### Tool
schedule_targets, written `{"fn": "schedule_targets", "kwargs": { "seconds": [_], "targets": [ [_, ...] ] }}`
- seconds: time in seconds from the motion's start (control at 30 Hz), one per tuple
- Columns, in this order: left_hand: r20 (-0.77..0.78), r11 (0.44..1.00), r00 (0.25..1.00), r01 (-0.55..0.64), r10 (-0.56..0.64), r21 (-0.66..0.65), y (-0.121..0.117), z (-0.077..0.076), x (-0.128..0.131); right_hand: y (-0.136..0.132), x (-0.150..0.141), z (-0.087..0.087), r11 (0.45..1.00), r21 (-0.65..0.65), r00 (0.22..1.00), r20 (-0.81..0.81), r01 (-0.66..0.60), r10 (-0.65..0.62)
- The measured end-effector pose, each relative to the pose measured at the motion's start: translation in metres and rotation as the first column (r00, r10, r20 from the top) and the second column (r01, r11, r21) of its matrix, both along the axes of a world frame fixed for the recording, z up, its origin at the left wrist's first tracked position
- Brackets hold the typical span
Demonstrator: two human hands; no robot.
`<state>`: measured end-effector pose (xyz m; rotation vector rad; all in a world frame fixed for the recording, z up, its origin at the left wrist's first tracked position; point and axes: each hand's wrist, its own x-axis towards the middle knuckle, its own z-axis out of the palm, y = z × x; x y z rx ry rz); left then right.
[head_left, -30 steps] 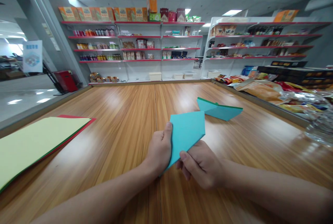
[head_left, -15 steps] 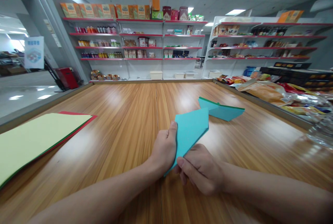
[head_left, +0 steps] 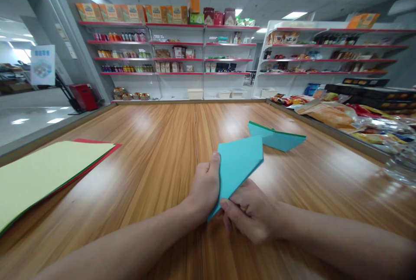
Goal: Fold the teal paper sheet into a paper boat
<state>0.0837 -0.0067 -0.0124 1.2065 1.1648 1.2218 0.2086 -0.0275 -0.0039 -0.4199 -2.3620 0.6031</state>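
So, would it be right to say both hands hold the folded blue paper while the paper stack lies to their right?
Not quite: the paper stack lies to the left, as the head view shows; the left hand and right hand both hold the folded blue paper.

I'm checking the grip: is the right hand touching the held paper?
Touching. The head view shows the right hand at the held paper, its thumb overlapping the lower edge, with no gap between them.
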Motion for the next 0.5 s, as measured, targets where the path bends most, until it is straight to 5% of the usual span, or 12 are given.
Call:
{"fn": "schedule_targets", "kwargs": {
  "seconds": [0.17, 0.4, 0.5],
  "targets": [
    [-0.004, 0.972, 0.974, -0.224, 0.224, 0.069, -0.0013, 0.002, -0.0023, -0.0001, -0.0032, -0.0006, 0.992, -0.042, 0.992, 0.051, 0.119, -0.117],
    [0.027, 0.996, 0.996, -0.09, 0.09, -0.014, -0.0011, 0.0012, 0.0014, 0.0002, -0.0015, 0.0009, 0.998, -0.068, 0.998, 0.055, -0.003, 0.007],
    [0.048, 0.988, 0.987, -0.152, 0.153, -0.028, -0.002, 0.0001, 0.0009, -0.0012, -0.0028, 0.0032, 0.995, -0.081, 0.995, 0.095, 0.052, -0.044]
  ]
}}
